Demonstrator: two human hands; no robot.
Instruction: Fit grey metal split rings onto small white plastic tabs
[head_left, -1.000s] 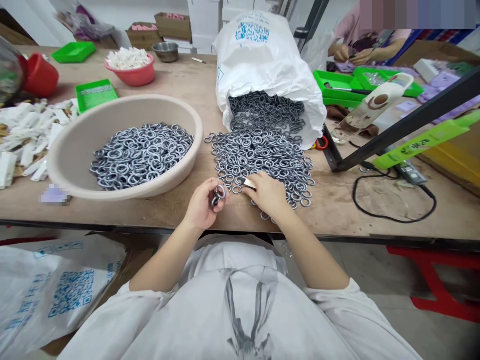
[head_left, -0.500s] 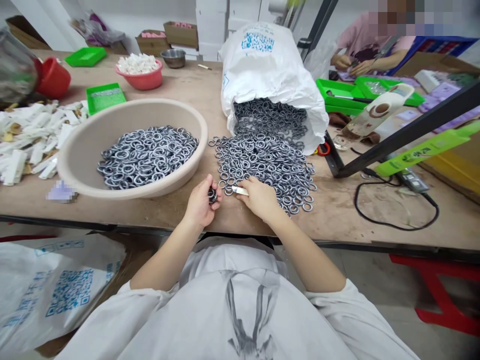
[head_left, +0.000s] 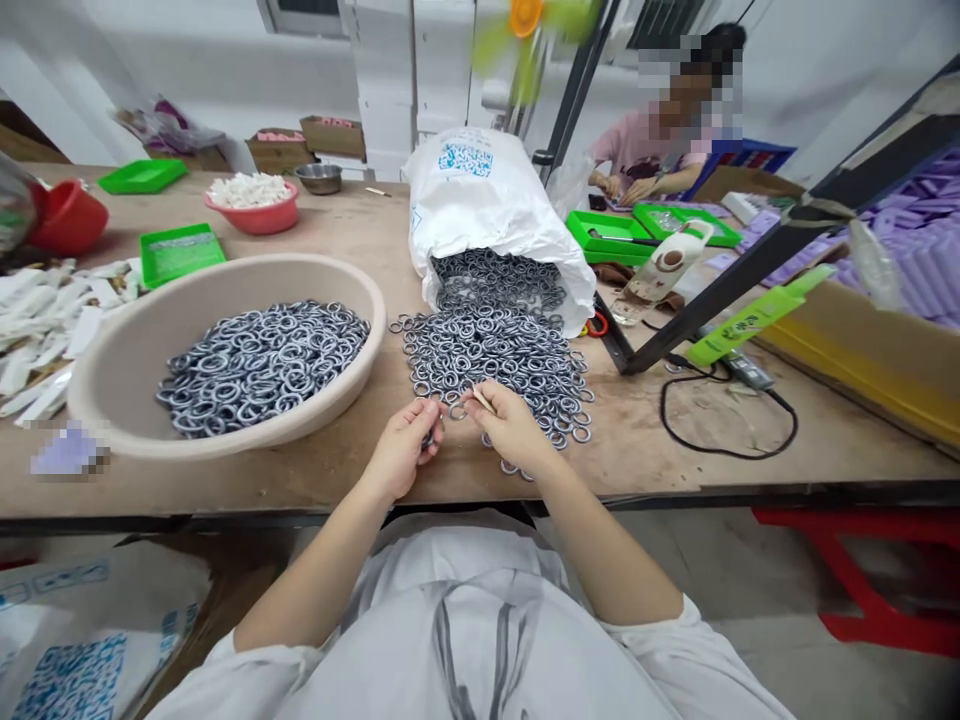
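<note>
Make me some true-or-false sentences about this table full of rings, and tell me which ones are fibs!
1. The big oval beige plastic basin holds dark grey shiny rings. True.

2. The bulging white plastic sack is tied shut. False: its mouth gapes open, and a loose heap of grey rings spreads out in front.

3. The right hand grips a slim, pale, stick-like tool. True.

4. The left hand reaches into the basin. False: it is outside, between the basin and the right hand, curled around at least one dark ring.

5. The round red plastic bowl of small white pieces stands beyond the basin. True.
</note>
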